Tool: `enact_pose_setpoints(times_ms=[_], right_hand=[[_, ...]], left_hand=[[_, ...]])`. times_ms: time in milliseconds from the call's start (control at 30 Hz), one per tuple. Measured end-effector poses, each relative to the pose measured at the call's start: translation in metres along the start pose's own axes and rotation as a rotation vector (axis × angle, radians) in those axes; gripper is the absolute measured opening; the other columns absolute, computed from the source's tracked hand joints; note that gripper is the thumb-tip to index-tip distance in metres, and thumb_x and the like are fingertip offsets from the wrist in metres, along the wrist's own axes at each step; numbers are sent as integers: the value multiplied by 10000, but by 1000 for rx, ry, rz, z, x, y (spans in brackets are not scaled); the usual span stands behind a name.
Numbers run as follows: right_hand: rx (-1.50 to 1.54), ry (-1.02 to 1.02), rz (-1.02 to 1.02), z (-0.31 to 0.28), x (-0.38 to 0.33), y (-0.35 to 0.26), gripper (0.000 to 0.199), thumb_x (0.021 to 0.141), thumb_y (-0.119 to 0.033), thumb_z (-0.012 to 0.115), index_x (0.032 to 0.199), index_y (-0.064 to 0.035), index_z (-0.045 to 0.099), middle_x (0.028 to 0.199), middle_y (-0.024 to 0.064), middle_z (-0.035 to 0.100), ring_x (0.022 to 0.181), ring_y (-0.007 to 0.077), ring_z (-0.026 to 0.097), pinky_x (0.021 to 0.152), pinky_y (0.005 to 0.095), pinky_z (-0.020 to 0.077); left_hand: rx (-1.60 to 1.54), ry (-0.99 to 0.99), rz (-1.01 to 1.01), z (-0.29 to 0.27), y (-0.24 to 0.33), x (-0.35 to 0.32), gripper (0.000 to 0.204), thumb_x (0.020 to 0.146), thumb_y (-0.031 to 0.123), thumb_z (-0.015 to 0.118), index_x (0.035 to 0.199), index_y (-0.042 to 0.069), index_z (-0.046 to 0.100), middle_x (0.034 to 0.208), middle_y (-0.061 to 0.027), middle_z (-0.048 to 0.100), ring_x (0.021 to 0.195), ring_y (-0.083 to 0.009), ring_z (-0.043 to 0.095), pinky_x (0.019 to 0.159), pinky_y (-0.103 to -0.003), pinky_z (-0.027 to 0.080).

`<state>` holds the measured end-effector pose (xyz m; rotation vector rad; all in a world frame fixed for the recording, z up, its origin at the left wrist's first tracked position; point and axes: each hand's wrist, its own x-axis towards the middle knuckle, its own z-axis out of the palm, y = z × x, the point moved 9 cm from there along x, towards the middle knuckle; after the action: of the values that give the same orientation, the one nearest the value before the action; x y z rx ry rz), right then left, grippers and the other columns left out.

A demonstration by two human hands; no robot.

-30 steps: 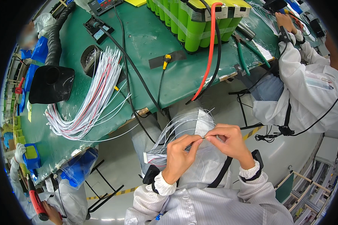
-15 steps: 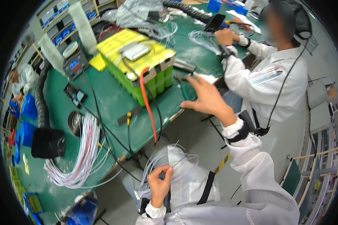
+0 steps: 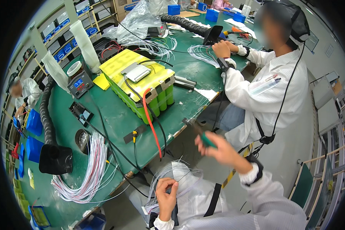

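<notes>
Green bench (image 3: 67, 124) ahead; near its edge my right hand (image 3: 220, 150) curls round blurred pliers (image 3: 208, 140), tips unclear; over my lap (image 3: 197, 193) my left hand (image 3: 166, 196) pinches a wire (image 3: 183, 175), its held end hidden

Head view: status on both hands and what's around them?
Right hand gripping green-handled tool, blurred. Left hand pinching thin wire. White wires bunched beside left hand.

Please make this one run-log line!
left hand: pinching thin dark wire | right hand: gripping green-handled pliers | green table: yellow-topped block of green cylinders
</notes>
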<state>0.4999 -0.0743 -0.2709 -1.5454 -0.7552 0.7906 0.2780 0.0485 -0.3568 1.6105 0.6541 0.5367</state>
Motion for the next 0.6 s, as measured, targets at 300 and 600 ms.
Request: enact_pose_setpoints(times_ms=[300, 600], right_hand=[[260, -221, 402, 108, -137, 102, 488, 922, 11, 528, 1408, 1, 493, 1050, 20, 539, 976, 123, 528, 894, 275, 462], [69, -293, 474, 106, -117, 89, 576, 839, 5, 522, 1414, -30, 504, 1031, 44, 555, 958, 150, 551, 897, 293, 473]], left_hand=[[-207, -127, -258, 13, -13, -3, 113, 975, 42, 661, 1011, -65, 663, 1046, -123, 735, 994, -186, 701, 936, -314, 531], [-421, -118, -318, 10, -11, -12, 112, 985, 26, 643, 1042, -69, 656, 1086, -163, 722, 1016, -215, 712, 943, -336, 549]])
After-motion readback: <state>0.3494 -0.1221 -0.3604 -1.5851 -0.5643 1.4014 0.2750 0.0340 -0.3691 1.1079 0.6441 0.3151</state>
